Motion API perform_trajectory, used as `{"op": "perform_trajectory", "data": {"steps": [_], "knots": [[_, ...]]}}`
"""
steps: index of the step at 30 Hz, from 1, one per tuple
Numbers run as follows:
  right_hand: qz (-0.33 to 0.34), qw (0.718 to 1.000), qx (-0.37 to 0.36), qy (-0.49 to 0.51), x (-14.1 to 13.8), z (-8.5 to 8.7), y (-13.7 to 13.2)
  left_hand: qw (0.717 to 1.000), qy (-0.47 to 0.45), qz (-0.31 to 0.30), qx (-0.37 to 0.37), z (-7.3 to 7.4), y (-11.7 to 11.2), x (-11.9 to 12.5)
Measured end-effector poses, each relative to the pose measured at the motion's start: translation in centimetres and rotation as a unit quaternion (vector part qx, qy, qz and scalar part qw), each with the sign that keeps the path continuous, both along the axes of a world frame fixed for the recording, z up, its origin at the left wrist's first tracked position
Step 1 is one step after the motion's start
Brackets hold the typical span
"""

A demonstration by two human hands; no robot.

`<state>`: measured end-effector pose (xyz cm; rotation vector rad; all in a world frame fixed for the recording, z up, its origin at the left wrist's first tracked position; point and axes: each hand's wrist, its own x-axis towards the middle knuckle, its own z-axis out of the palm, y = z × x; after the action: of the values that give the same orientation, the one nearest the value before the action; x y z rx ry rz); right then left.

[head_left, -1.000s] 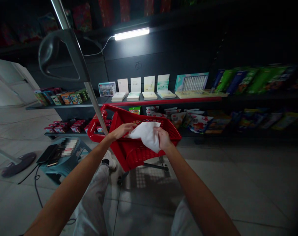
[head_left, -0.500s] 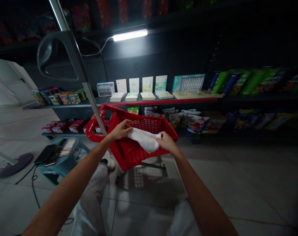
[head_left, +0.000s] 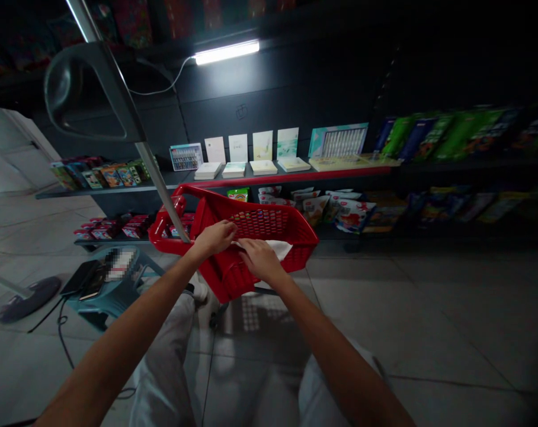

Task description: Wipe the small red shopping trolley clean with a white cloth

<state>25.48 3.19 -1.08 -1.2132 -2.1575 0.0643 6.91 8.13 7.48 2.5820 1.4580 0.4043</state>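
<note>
A red plastic shopping basket [head_left: 269, 222] on wheels stands tilted in front of me. My left hand [head_left: 214, 236] rests on its near rim with the fingers curled over the edge. My right hand [head_left: 261, 260] lies over a white cloth [head_left: 279, 248] and presses it against the basket's near wall. Most of the cloth is hidden under that hand. A grey pull handle [head_left: 91, 95] on a metal pole rises from the basket toward the upper left.
Dark shelves [head_left: 295, 175] behind the basket carry cards, notebooks and packaged goods. A teal plastic stool [head_left: 113, 284] with a phone on it stands at the left, beside a fan base [head_left: 29, 296] and a cable. My legs in light trousers are below. The floor is tiled.
My right hand moved left and down with the cloth, from holding it up spread between both hands to pressing it on the basket. The view shifted slightly.
</note>
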Motion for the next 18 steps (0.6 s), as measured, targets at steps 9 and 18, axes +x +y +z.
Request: {"op": "perform_trajectory", "data": {"steps": [9,18], "knots": [[-0.004,1.000,-0.004,-0.028,4.6,-2.6,1.5,0.978,0.180,0.083,0.056,-0.7,-0.9,0.0],[-0.148,0.985,-0.056,0.072,16.8,-6.0,1.3,0.972,0.175,0.119,0.098,-1.1,-1.3,0.6]]}}
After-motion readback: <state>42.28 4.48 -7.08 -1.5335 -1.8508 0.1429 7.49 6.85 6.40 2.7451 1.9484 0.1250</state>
